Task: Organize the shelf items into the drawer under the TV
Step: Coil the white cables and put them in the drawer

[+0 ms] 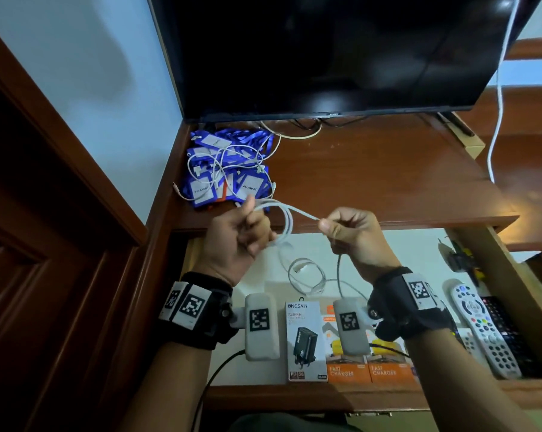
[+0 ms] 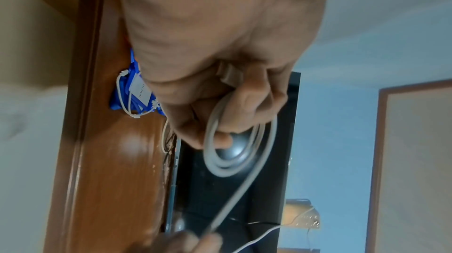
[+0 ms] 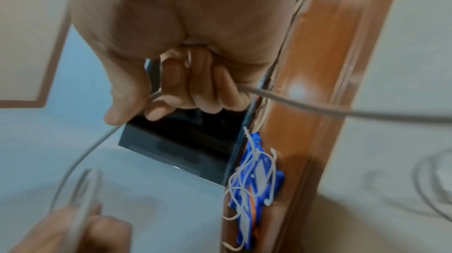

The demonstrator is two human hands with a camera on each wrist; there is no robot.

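At the centre of the head view, both hands hold 1 white cable [image 1: 290,215] above the front edge of the shelf [image 1: 372,176]. The left hand [image 1: 237,241] is clenched around a small coil of it, 2 or 3 loops by the left wrist view, where the coil [image 2: 234,152] hangs from the curled fingers [image 2: 254,102]. A taut length runs right from the coil to the right hand [image 1: 353,236], whose thumb and fingers [image 3: 186,90] pinch it. Past that hand the cable drops toward the open drawer [image 1: 509,294] in the lower half of the frame.

In the drawer, another loose white cable [image 1: 307,275] lies at the middle. Toward the lower edge stand a white charger box [image 1: 307,341] and 2 orange boxes [image 1: 369,369], side by side. At the lower right lies a grey remote [image 1: 481,328], touching a black remote [image 1: 506,332] on its right.

On the shelf, at the left centre of the frame, a pile of blue lanyards [image 1: 229,169] with white tags lies tangled with thin white cables [image 1: 219,160]. The dark TV [image 1: 325,51] fills the upper centre, and a white cord [image 1: 497,104] hangs down its right side.
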